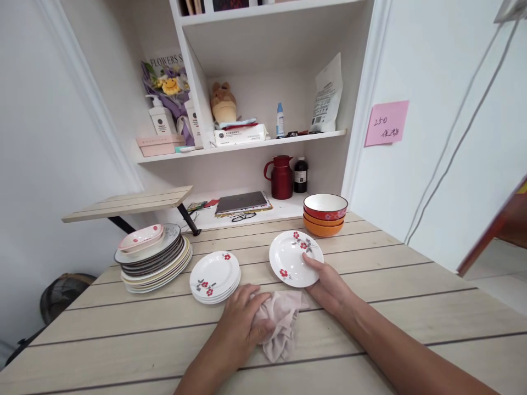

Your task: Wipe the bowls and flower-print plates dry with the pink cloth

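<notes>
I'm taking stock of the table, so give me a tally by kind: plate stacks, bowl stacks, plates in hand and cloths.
Plate stacks: 2
Bowl stack: 1
Held plate: 1
Cloth: 1
Total: 5

I see a white plate (288,260) in the right hand (329,284), printed with red flowers and grey leaves. Left of that plate, a stack of small plates (214,274) repeats the white ground and red-and-grey floral print. On its near side I get a cloth (283,323) in pale dusty pink. Behind the plate, to its right, are stacked bowls (325,214): the top one red outside with pinkish flowers, white inside, dark-rimmed; those beneath orange. Straight behind the plate, a jug (282,180) shows deep red. Far left of it, I have a pale pink dish (141,237) with red spots. The tabletop (411,285) beneath the plate is light wood colour, striped with dark lines.
</notes>
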{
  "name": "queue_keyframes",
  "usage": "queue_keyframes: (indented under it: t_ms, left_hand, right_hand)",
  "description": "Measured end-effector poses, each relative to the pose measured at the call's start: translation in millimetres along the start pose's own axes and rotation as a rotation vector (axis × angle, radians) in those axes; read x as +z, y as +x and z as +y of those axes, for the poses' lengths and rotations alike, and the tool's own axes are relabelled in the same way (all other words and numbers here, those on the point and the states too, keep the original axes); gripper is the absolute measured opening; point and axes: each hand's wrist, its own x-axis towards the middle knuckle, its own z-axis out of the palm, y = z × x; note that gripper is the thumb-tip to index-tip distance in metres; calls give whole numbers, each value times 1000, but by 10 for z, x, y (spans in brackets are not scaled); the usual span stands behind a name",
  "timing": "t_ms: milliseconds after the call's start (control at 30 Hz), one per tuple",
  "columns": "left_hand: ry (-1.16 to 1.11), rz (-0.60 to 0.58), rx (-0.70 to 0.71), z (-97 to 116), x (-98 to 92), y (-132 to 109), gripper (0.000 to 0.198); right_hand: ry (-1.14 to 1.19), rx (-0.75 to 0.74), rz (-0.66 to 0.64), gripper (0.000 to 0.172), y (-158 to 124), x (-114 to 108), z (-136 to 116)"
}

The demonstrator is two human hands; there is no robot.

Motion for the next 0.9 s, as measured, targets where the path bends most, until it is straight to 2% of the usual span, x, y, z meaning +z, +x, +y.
queue_keyframes:
  t_ms: [167,367,533,900]
  left_hand:
    - [-46,56,-127,-29,24,6,53]
    - [-162,182,-295,39,45,6,65]
    - [-61,127,-378,120,80,34,70]
    - [-122,217,-526,114,86,53,63]
  right_hand:
    - [-9,12,-3,31,-6,3,-6]
    - [-8,42,21,29,-11,10,-11]
    - [-14,41,36,29,-10,11,-10]
    - [-42,33,67,35,16,-27,16]
